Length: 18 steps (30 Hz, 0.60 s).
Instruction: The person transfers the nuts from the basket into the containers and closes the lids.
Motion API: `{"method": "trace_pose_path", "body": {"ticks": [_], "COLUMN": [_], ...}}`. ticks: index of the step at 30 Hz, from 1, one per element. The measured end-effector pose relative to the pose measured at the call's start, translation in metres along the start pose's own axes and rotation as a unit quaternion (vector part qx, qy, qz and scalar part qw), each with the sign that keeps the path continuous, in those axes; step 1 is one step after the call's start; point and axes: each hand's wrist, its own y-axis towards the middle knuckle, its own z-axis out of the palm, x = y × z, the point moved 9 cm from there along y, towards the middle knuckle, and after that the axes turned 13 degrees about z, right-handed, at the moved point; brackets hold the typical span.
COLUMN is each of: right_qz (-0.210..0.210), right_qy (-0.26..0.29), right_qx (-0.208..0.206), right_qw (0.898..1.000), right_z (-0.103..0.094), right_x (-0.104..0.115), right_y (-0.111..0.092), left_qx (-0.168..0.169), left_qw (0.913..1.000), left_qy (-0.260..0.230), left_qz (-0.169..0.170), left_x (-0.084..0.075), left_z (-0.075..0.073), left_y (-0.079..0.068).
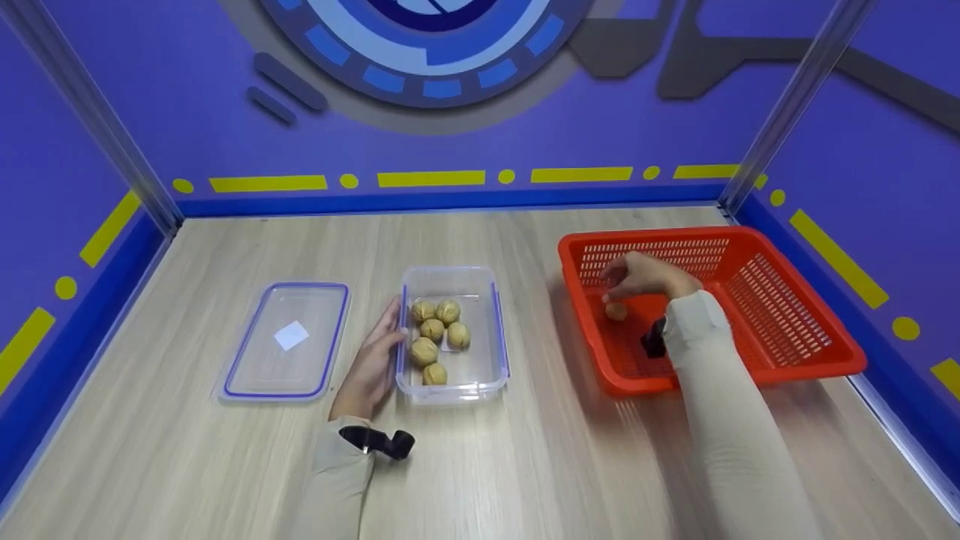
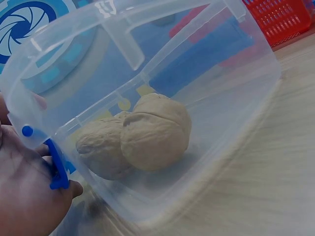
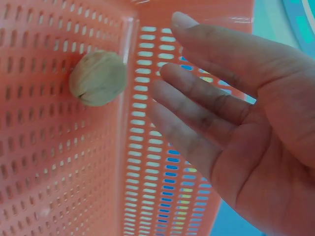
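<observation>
A clear plastic container [image 1: 484, 367] holds several walnuts [image 1: 424, 351], mostly along its left side. My left hand [image 1: 373, 367] grips the container's left wall, thumb at the rim and fingers along the outside; the left wrist view shows this hand [image 2: 29, 182] beside a blue clip. Inside the red basket [image 1: 795, 367], a single walnut [image 1: 616, 311] lies on the bottom near the left wall. Just above it is my right hand [image 1: 641, 276], fingers spread a little and nothing between them. In the right wrist view, a gap separates the walnut [image 3: 98, 78] from the fingertips.
Left of the container, a clear lid [image 1: 262, 367] with a blue-purple seal and a white square label lies flat on the wooden table [image 1: 465, 465]. Purple panels [image 1: 480, 142] wall the table at the back and both sides.
</observation>
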Motion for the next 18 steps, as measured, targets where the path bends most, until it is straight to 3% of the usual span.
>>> {"method": "trace_pose_path", "body": {"ticks": [4, 11, 18], "right_qz": [0.023, 0.015, 0.033], "right_qy": [-0.001, -0.012, -0.032], "right_qx": [0.021, 0.048, 0.046], "right_qw": [1.0, 0.999, 0.998], "right_z": [0.007, 0.02, 0.023], "right_x": [-0.007, -0.008, -0.011], "right_y": [-0.001, 0.003, 0.004], "left_qx": [0.002, 0.015, 0.002], "left_qw": [1.0, 0.9999, 1.0], "left_qy": [0.001, 0.001, 0.001], "left_qz": [-0.002, 0.005, -0.003], "left_x": [0.001, 0.0, 0.0], "left_z": [0.001, 0.002, 0.001], "left_y": [0.0, 0.0, 0.0]}}
